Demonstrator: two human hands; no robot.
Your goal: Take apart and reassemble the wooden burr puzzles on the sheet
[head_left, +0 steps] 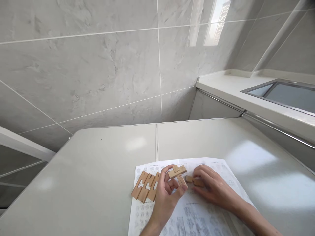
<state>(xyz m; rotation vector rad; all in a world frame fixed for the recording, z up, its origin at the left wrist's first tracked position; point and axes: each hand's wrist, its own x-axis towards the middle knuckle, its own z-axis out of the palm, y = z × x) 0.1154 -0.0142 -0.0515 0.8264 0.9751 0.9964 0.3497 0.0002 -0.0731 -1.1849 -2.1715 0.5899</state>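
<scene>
My left hand (168, 193) is closed on a partly joined wooden burr puzzle (177, 171), whose light notched bars cross each other above the paper. To its right, my right hand (211, 183) has its thumb and curled fingers at the end of a notched wooden puzzle piece (194, 181), low over the sheet. Partly behind my left hand lie three flat wooden plates with cut-out slots: one marked 1 (139, 185), one marked 3 (147, 188) and one marked 2 (154, 188).
A large printed instruction sheet (187, 213) with small diagrams lies under my hands on the pale table (98, 183). Beyond the table's back edge stands a grey tiled wall (110, 72). At the right is a white counter (221, 82) with a sink (287, 93).
</scene>
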